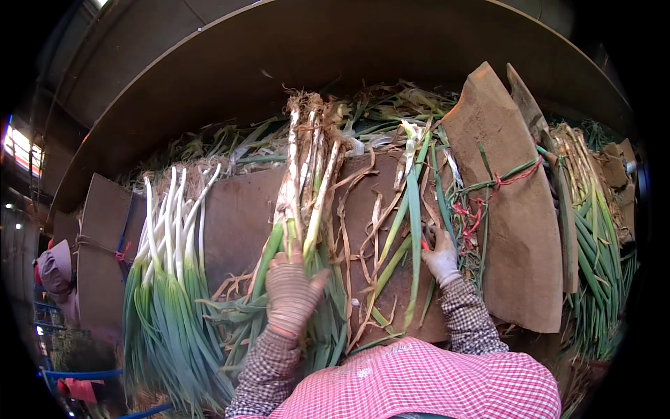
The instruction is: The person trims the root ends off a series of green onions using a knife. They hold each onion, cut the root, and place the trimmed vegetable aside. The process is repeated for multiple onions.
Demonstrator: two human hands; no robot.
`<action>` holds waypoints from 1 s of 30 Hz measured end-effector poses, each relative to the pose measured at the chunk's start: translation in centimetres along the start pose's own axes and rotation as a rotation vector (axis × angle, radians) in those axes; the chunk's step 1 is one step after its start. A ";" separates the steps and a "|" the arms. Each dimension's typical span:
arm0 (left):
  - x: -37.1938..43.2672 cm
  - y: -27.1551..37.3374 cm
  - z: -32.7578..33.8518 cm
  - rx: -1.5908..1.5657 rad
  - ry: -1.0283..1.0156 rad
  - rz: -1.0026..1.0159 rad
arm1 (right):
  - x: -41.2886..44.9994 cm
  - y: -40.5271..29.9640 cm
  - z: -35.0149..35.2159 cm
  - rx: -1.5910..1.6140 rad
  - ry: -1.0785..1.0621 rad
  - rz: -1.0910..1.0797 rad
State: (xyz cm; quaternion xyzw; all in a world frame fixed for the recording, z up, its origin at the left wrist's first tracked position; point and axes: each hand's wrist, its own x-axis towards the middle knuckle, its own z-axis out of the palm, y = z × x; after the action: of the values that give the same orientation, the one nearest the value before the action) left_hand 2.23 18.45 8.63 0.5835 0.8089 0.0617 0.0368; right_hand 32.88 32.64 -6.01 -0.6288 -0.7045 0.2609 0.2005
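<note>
My left hand [294, 293], in a striped glove, lies over a bunch of untrimmed green onions [309, 173] with brown roots and dry skins. Its fingers rest on the stalks where white turns green; whether they close around a stalk is hidden. My right hand [442, 256], in a pale glove, is curled around a small tool with a red part [424, 244]; most of the tool is hidden by the fingers. Loose green leaves [413, 209] lie just left of that hand. Cleaned green onions [172, 235] with white shanks lie in a pile to the left.
A brown board [241, 214] forms the work surface. Upright boards stand at right [515, 220] and left [102, 251], tied with cord. Leaf waste [261, 139] heaps along the back wall [335, 47]. More unpeeled onions [591, 220] lie beyond the right board. A person in a hat [55, 267] is at far left.
</note>
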 end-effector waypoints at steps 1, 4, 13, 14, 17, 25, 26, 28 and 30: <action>-0.1 1.7 -0.3 0.019 -0.062 -0.029 | 0.1 -0.6 -0.5 0.093 -0.008 -0.018; -1.2 6.1 1.4 -0.109 -0.102 0.131 | -1.7 -6.2 -2.7 0.157 -0.178 -0.076; 2.3 7.7 4.2 -0.513 0.172 0.197 | -0.9 0.1 -1.0 0.323 -0.070 -0.154; 2.9 8.7 6.0 -0.320 -0.070 0.227 | -1.0 1.7 0.9 0.330 -0.061 -0.194; 2.0 8.6 10.4 -0.215 -0.268 0.147 | -2.5 -1.3 -1.6 0.220 -0.055 -0.390; 6.3 12.0 7.0 -0.486 -0.363 -0.105 | -3.7 -4.5 5.7 1.161 -0.247 0.201; 6.9 10.9 6.7 -0.619 -0.382 -0.149 | -3.8 -5.6 6.0 1.185 -0.266 0.217; 7.8 8.0 4.5 -0.960 -0.505 -0.243 | -4.1 -9.4 5.3 1.336 -0.319 0.206; 7.2 4.9 2.7 -1.147 -0.513 -0.248 | -4.4 -12.3 5.3 1.625 -0.376 0.149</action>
State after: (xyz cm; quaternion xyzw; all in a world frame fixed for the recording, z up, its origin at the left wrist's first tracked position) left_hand 4.88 26.95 6.75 0.3695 0.6742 0.3383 0.5426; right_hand 20.64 26.75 -2.31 -0.2796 -0.2754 0.8006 0.4527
